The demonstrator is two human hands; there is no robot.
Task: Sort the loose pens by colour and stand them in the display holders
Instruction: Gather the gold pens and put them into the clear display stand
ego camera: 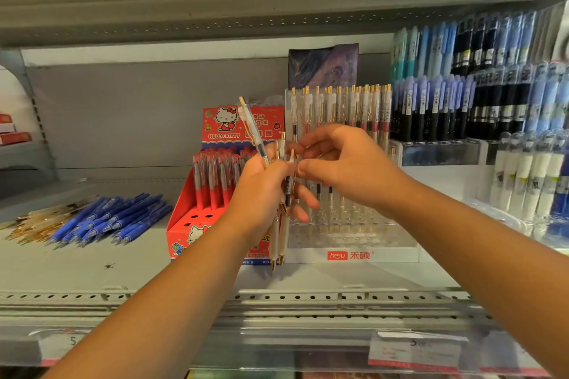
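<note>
On grey shelf (92, 268), loose blue pens (114, 221), clear holder (354, 234)

The red cardboard pen box (184, 220) reads "HELLO KITTY"; the clear plastic pen holder (388, 251) reads "hesu 禾硕" on its white base.

A single wide-angle camera rides on the person's head, facing forward and slightly down into a shop shelf (92, 255) — near enough that both forearms enter from the bottom corners. The left hand (261, 191), right hand (348, 163) and the pens (284, 234) they hold sit mid-frame (shelf edges bow toward the borders).
</note>
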